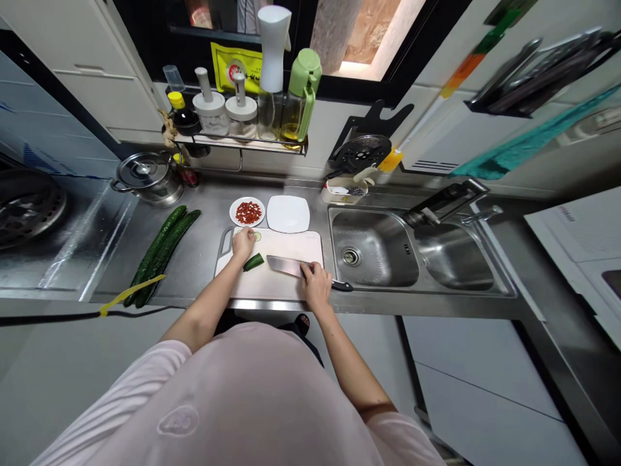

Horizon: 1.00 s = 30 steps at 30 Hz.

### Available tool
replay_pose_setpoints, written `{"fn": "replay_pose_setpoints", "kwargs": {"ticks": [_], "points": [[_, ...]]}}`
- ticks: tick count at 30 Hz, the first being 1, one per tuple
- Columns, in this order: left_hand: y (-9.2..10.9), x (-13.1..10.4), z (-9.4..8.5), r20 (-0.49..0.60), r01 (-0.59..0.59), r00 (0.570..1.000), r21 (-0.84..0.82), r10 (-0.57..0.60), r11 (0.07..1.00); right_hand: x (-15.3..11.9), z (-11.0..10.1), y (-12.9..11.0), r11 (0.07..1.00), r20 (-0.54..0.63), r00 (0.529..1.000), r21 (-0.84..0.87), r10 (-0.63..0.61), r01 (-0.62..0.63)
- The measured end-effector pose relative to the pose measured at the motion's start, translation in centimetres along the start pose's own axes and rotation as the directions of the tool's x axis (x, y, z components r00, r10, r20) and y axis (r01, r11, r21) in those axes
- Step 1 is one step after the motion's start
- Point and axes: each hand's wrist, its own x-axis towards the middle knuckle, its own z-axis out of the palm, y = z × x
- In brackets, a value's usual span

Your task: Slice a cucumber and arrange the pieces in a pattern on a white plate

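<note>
My right hand (317,285) is wrapped around the kitchen knife (286,266), near where its black handle meets the wide blade. The blade points left, low over the white cutting board (291,246). At the board's upper left, my left hand (244,243) has its fingers pinched at the edge of a pale round cucumber slice (257,237). A short dark green cucumber piece (253,261) lies between that hand and the knife tip. Behind the board stand a white plate of chopped red pieces (248,212) and a bare white square plate (288,213).
Two whole cucumbers (162,252) lie on the steel counter at left, near a lidded pot (145,178). To the right is a double sink (373,249) with a faucet (446,200). A wall shelf (242,139) holds bottles and jars above the counter.
</note>
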Motion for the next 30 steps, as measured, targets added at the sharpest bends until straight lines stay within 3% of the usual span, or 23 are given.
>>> {"fn": "replay_pose_setpoints", "kwargs": {"ticks": [7, 18, 26, 30], "points": [[0.3, -0.3, -0.2, -0.008, -0.101, 0.995, 0.083, 0.102, 0.991, 0.0, 0.1, 0.0, 1.0, 0.002, 1.0, 0.021, -0.003, 0.003], [-0.4, 0.1, 0.3, 0.01, -0.141, 0.99, 0.094, 0.141, 0.985, 0.0, 0.3, -0.1, 0.999, 0.003, 1.0, 0.041, -0.008, 0.008], [-0.2, 0.5, 0.0, 0.023, -0.125, 0.992, 0.083, 0.123, 0.989, -0.2, 0.5, -0.1, 0.998, 0.01, 1.0, 0.056, -0.007, 0.006], [-0.3, -0.4, -0.8, -0.031, -0.077, 0.997, 0.022, 0.077, 0.997, -0.4, 0.5, -0.1, 0.998, 0.007, 1.0, 0.069, -0.01, 0.009]]}}
